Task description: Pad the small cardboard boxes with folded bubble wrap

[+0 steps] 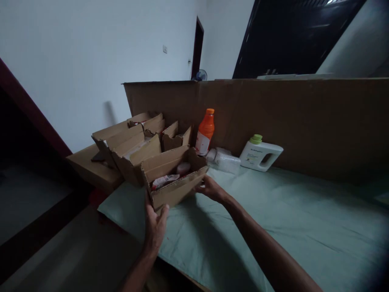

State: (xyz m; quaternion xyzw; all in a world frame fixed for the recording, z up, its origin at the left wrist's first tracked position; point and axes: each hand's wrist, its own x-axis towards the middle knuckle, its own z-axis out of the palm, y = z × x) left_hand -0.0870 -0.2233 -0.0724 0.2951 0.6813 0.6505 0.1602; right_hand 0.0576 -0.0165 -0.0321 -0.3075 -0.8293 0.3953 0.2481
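Between my two hands is an open-topped cardboard box (179, 192), tilted and raised a little off the green cloth. Inside it lie a red-and-white packet (165, 181) and a pale round item (183, 168) whose kind I cannot make out. My left hand (155, 223) grips the box's near left corner, thumb on the front wall. At its right end, my right hand (210, 188) holds the lower corner, with some fingers hidden beneath. Just behind and left stand more open cardboard boxes (136, 152).
An orange bottle (206, 129), bubble-wrapped items (226, 161) and a white jug with a green cap (258, 156) stand along a tall cardboard panel (304, 121). Green cloth (273, 211) covers the table. A closed carton (92, 166) sits at the left edge.
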